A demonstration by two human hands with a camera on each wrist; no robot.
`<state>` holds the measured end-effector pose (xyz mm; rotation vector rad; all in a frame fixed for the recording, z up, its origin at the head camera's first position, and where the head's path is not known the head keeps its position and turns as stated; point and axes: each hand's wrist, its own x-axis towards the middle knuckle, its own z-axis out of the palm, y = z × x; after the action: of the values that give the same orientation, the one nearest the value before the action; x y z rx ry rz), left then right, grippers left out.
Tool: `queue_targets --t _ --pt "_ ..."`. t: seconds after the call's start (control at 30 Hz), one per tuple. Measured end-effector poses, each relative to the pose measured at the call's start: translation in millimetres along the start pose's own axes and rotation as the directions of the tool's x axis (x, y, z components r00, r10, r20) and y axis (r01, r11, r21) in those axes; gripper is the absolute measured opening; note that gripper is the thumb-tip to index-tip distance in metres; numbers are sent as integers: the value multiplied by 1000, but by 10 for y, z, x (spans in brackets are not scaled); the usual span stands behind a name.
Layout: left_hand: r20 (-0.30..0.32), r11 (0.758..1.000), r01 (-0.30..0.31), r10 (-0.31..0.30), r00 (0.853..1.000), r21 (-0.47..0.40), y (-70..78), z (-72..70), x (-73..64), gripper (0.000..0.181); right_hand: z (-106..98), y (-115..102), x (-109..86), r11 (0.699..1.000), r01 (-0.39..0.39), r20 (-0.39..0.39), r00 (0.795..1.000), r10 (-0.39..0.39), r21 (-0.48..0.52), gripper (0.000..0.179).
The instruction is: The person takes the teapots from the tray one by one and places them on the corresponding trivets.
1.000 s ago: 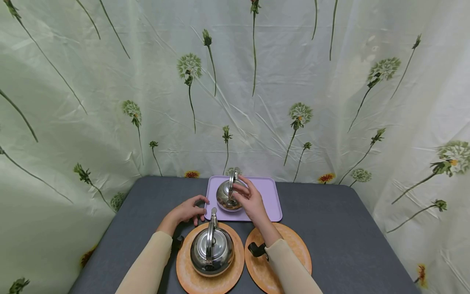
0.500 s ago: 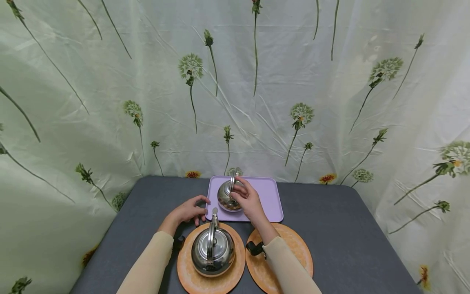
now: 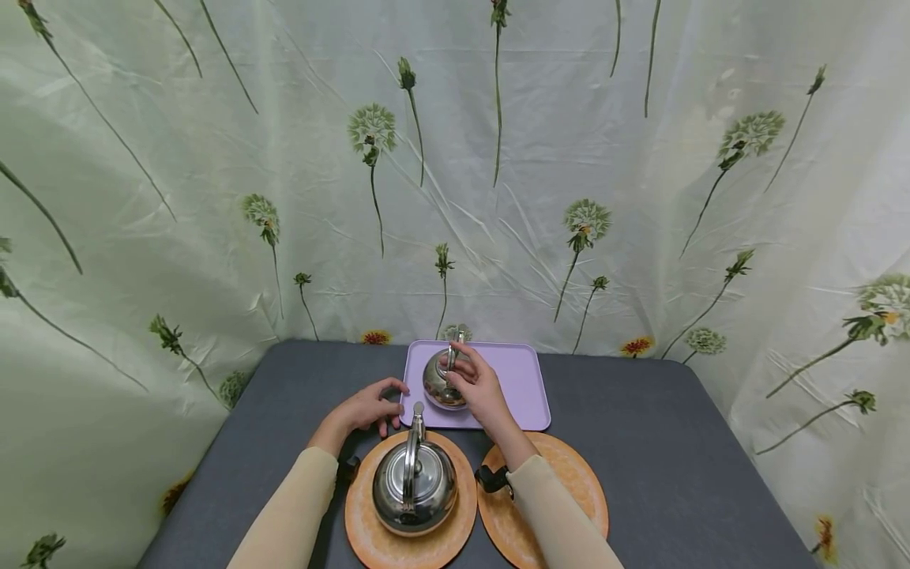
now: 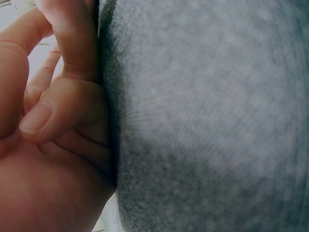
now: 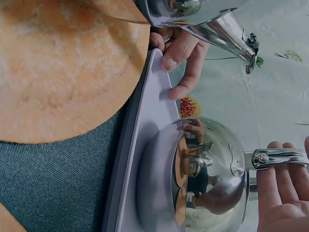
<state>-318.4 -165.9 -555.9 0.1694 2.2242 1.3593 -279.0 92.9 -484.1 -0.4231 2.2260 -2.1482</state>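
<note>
A small shiny metal kettle [image 3: 435,389] stands on a lilac tray [image 3: 515,383] at the table's far edge. My right hand [image 3: 489,395] is at its upright handle. In the right wrist view, several nearly straight fingers [image 5: 285,186] pass behind the handle [image 5: 282,155], their tips showing beyond it. My left hand [image 3: 361,407] rests at the tray's near left corner, fingers loosely bent, fingertips right at the rim. Close in front, a larger metal kettle [image 3: 435,494] sits upright on a round orange mat [image 3: 362,533]. The left wrist view shows mostly bent fingers [image 4: 67,104] against grey cloth.
Another round orange mat [image 3: 579,482] lies at the right, partly under my right forearm. Dark grey cloth [image 3: 661,466] covers the table. A pale curtain [image 3: 498,261] printed with dandelions hangs behind it. The larger kettle's spout [image 5: 234,41] points toward the tray.
My right hand has moved slightly left and its fingers have gone in through the small kettle's handle. The left hand, the tray and both kettles stay in place.
</note>
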Motion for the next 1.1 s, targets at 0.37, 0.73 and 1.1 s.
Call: queue_targets --t 0.37,0.73,1.1 --pt "-8 1000 -5 5 1000 15 62 19 -38 35 6 -179 -32 1000 4 60 998 -4 1 56" --pt "-5 1000 -1 1 1000 2 56 18 -53 36 4 -137 -6 1000 11 89 996 -13 26 56" --pt "2 1000 4 -4 1000 -4 54 15 -68 36 5 -156 -14 999 25 68 997 -23 -34 49"
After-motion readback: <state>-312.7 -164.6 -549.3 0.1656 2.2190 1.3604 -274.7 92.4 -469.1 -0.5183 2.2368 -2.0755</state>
